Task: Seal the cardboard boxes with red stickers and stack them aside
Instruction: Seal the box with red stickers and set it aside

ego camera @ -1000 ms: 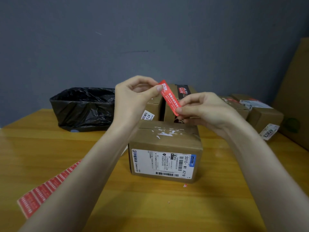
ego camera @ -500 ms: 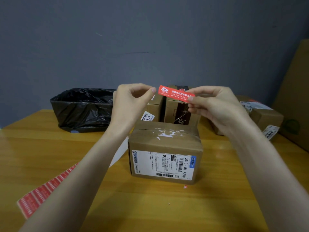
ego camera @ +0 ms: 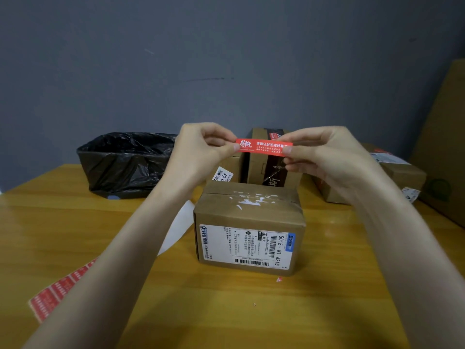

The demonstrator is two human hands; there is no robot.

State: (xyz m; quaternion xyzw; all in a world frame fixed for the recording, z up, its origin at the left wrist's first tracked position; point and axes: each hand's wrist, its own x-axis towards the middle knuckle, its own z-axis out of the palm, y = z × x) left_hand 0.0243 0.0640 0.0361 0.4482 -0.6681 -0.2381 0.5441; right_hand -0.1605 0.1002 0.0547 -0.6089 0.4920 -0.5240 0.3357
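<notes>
Over the wooden surface point(ego camera: 75, 235), left hand point(ego camera: 201, 153) and right hand point(ego camera: 327, 157) pinched a red paper sticker point(ego camera: 261, 146) taut; lowering it level onto the brown cardboard box point(ego camera: 249, 212) looked wisest.

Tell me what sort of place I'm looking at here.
Probably a small parcel-packing station: cardboard boxes with shipping labels on a wooden table, a strip of red stickers, a black-bagged bin.
</notes>
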